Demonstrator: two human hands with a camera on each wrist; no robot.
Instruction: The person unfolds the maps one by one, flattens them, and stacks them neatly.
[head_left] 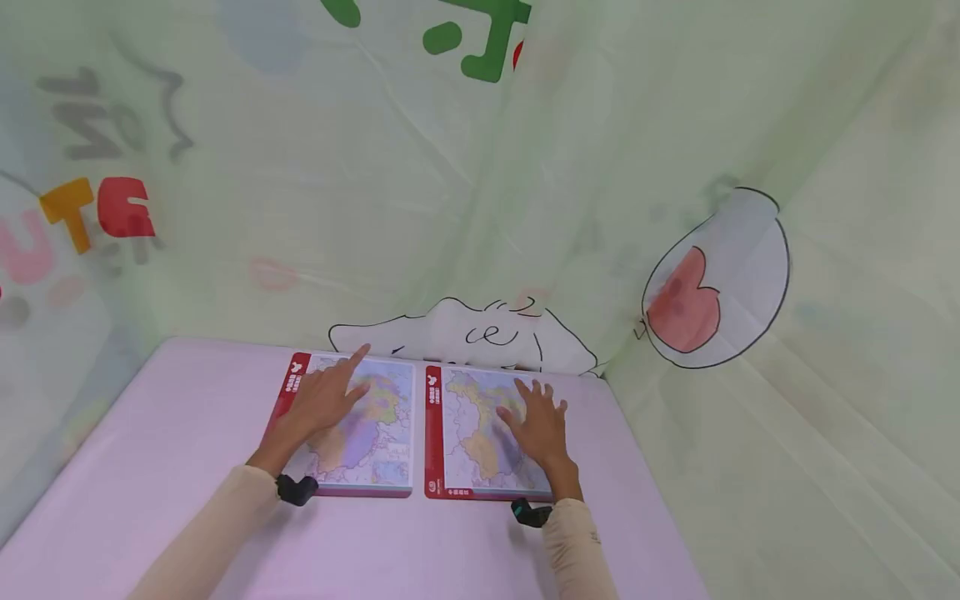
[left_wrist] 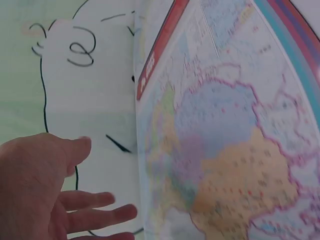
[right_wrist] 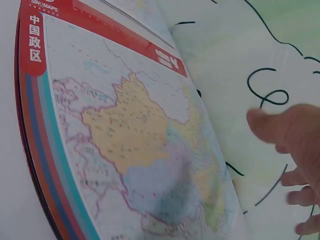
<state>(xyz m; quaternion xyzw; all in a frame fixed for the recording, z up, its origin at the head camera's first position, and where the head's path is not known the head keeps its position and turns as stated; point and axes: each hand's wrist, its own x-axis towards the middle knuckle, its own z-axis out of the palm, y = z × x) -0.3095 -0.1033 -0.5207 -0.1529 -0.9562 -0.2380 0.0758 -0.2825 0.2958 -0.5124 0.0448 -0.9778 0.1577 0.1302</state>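
Two map boards with red title strips lie side by side on the pale lilac table, a narrow gap between them. Over the left map board (head_left: 375, 429) hovers or rests my left hand (head_left: 324, 398), its index finger extended toward the far edge; contact cannot be told. My right hand (head_left: 538, 422) is spread above the right map board (head_left: 480, 433), fingers apart and holding nothing. In the left wrist view the left hand (left_wrist: 45, 185) has its fingers loosely extended. The right wrist view shows the right hand (right_wrist: 295, 145) beside the coloured map (right_wrist: 150, 150), thumb out.
The lilac table (head_left: 345, 550) ends at a pale green curtain (head_left: 375, 208) close behind the boards. Curtain fabric also rises on both sides. Printed cartoon figures and letters decorate it. A black wrist device (head_left: 297, 490) sits on the left wrist and another (head_left: 531, 512) on the right.
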